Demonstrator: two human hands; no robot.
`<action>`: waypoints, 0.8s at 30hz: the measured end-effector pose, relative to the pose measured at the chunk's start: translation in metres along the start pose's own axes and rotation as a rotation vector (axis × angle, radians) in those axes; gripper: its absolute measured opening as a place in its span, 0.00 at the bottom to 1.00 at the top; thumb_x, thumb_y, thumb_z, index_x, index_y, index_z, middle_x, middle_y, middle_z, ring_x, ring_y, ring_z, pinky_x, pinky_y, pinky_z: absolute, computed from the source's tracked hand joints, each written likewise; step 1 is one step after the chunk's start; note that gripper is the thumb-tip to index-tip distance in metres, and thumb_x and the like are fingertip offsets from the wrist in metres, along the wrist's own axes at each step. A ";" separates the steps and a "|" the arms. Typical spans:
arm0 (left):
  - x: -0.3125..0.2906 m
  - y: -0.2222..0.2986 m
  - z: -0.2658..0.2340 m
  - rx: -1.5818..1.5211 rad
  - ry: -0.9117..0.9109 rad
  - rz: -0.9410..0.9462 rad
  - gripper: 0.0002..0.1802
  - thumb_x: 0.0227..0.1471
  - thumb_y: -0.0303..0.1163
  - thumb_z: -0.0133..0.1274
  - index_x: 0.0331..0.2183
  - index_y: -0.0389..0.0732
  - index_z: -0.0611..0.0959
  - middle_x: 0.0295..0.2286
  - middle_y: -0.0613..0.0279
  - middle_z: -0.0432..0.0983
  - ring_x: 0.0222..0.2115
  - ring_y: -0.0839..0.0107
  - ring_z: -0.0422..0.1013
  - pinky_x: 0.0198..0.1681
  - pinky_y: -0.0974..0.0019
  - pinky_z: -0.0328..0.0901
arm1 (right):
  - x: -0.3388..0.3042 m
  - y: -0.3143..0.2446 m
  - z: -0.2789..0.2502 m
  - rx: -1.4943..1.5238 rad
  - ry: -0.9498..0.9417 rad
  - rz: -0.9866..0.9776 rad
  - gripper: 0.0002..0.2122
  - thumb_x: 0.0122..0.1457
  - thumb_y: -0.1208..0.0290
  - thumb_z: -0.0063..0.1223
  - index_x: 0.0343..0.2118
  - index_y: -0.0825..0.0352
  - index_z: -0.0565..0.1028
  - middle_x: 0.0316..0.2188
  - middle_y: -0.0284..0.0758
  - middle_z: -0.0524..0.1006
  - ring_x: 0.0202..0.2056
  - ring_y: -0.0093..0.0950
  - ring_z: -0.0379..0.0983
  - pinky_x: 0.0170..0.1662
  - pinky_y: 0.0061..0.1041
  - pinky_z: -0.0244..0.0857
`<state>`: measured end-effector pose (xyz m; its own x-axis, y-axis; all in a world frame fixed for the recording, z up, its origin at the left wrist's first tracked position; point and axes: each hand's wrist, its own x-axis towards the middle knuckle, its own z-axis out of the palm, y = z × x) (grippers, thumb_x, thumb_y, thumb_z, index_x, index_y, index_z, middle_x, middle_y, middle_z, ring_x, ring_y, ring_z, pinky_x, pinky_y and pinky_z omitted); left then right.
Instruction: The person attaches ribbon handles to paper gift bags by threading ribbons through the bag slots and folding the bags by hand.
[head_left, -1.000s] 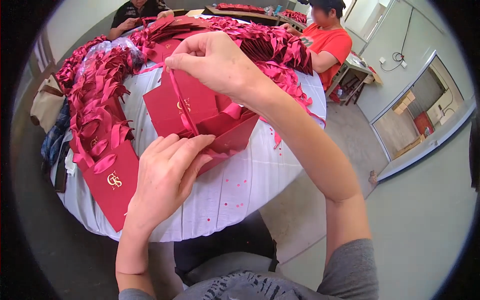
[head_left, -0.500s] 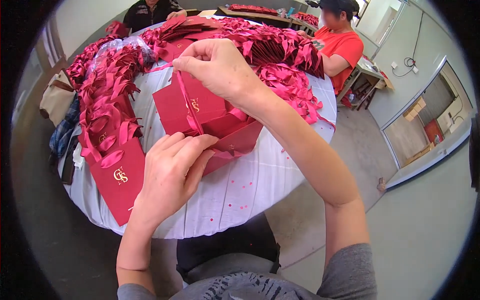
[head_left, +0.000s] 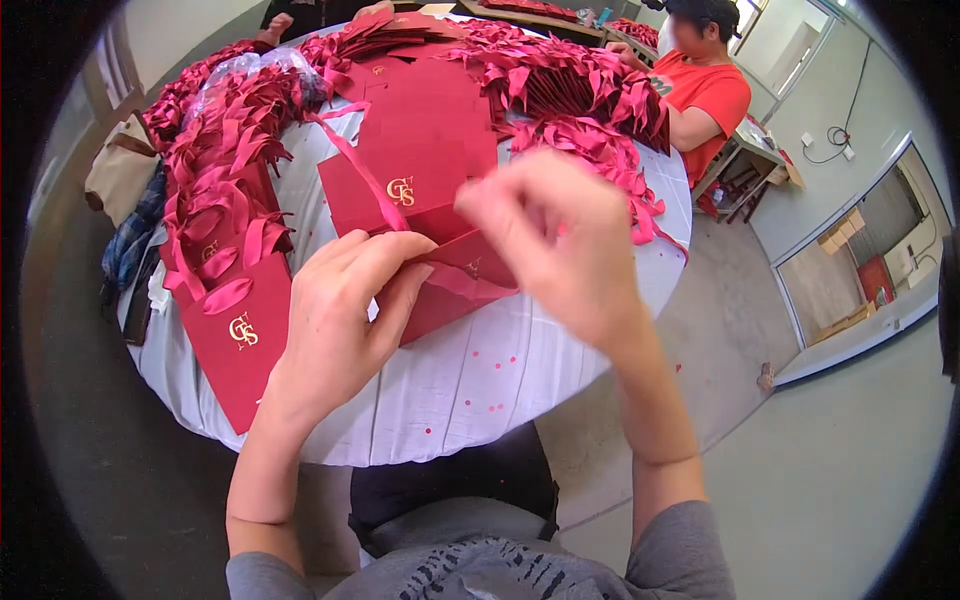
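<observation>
A dark red paper gift bag (head_left: 440, 322) with gold lettering lies in front of me, its mouth partly spread. My left hand (head_left: 340, 315) is closed on its near edge, thumb and forefinger pinching the rim. A pink ribbon (head_left: 362, 172) rises from beside those fingers and trails away to the upper left. Another pink ribbon (head_left: 462, 283) lies along the bag's near side. Above the bag's right end hovers my right hand (head_left: 570, 250), fingers curled and smeared by motion; whether they hold anything is hidden.
Ribboned red bags (head_left: 225, 170) line the table's left side, and more bags (head_left: 570, 85) pile up at the far right. Small pink dots (head_left: 492, 407) dot the white tablecloth (head_left: 440, 395). A person in a red shirt (head_left: 705, 95) sits across at the right.
My right hand has come off the raised ribbon and moved down and right to the bag's right end. The ribbon has dropped toward the left. My left hand keeps its pinch.
</observation>
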<state>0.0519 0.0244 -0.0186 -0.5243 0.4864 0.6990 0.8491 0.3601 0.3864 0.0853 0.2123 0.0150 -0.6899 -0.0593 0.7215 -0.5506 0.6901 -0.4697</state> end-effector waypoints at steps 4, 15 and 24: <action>0.002 -0.003 0.002 -0.054 0.021 -0.034 0.09 0.44 0.20 0.57 0.33 0.36 0.80 0.23 0.58 0.73 0.20 0.66 0.66 0.24 0.65 0.61 | -0.051 0.005 0.029 -0.161 -0.061 -0.010 0.10 0.47 0.71 0.62 0.28 0.66 0.71 0.29 0.37 0.68 0.33 0.37 0.67 0.35 0.34 0.63; 0.010 0.002 -0.006 0.094 0.016 -0.054 0.07 0.43 0.23 0.60 0.30 0.37 0.81 0.20 0.62 0.71 0.23 0.68 0.62 0.29 0.66 0.56 | -0.084 0.003 -0.003 0.464 -0.262 0.480 0.05 0.57 0.80 0.52 0.35 0.73 0.71 0.23 0.33 0.75 0.25 0.20 0.72 0.30 0.20 0.67; 0.029 0.017 0.002 0.294 -0.001 0.112 0.08 0.41 0.19 0.57 0.29 0.37 0.80 0.28 0.58 0.69 0.31 0.61 0.64 0.36 0.61 0.59 | -0.124 0.032 -0.060 0.452 -0.168 0.655 0.04 0.56 0.82 0.52 0.34 0.73 0.74 0.24 0.33 0.76 0.23 0.18 0.70 0.29 0.17 0.64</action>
<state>0.0513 0.0463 0.0074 -0.4291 0.5365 0.7267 0.8467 0.5190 0.1168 0.1814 0.2853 -0.0591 -0.9795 0.1233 0.1594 -0.1221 0.2665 -0.9561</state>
